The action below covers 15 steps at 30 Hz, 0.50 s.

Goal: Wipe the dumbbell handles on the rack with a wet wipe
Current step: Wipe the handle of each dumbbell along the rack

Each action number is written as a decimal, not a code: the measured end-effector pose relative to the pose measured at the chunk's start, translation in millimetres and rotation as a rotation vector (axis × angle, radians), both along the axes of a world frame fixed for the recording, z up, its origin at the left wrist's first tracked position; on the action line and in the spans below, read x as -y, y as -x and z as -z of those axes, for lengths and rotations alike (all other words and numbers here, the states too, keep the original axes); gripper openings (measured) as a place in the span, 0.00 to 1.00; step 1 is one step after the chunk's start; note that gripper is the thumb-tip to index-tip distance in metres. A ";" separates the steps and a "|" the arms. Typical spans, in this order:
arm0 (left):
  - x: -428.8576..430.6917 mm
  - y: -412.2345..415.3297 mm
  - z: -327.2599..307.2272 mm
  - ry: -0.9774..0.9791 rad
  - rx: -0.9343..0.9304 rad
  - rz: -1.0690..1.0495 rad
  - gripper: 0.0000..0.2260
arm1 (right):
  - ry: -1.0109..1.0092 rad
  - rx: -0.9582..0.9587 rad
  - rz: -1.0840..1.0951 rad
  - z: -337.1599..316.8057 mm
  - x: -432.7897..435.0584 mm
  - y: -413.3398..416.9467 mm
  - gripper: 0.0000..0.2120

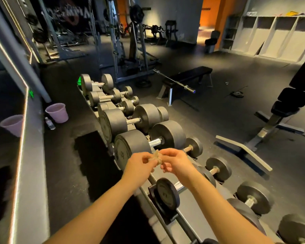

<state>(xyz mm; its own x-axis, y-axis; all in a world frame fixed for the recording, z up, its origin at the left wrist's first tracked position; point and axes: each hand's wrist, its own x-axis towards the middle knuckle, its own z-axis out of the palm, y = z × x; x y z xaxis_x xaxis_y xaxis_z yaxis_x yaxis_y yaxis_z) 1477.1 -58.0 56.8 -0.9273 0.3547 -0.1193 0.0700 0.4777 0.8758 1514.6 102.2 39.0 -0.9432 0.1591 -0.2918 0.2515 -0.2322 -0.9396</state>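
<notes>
Left hand (139, 164) and right hand (176, 161) were together, both pinching a crumpled beige wet wipe (157, 156), above the grey metal rack (192, 217) of round dark-grey dumbbells (130, 147), plate markings unreadable, lilac plastic bucket (57, 112) on the floor beyond, contents indiscernible.

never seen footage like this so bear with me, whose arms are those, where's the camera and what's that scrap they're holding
No machine here: this is one picture from a camera worn on a person's head, looking forward and down, so the two bare arms are that person's own. The left hand and right hand together pinch a small crumpled wet wipe, held in the air, touching no dumbbell. Below them runs a long rack of grey dumbbells; the big dumbbell just beyond the hands shows a shiny metal handle. Further off on the gym floor are a flat bench with a barbell across it and a pink bucket by the wall.
</notes>
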 end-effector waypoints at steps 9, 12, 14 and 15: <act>-26.5 104.5 -15.7 0.072 0.255 -0.013 0.13 | -0.386 -0.138 0.066 9.4 -8.7 77.6 0.05; -17.9 145.5 -5.8 0.201 -0.025 0.157 0.10 | -0.559 -0.025 0.094 27.6 -28.5 122.3 0.06; -6.9 170.2 -0.1 0.457 -0.341 0.167 0.08 | -0.780 0.028 0.104 36.8 -34.4 151.0 0.08; -3.6 181.4 3.4 0.538 -0.447 0.156 0.09 | -0.874 0.027 0.074 39.4 -33.4 163.5 0.09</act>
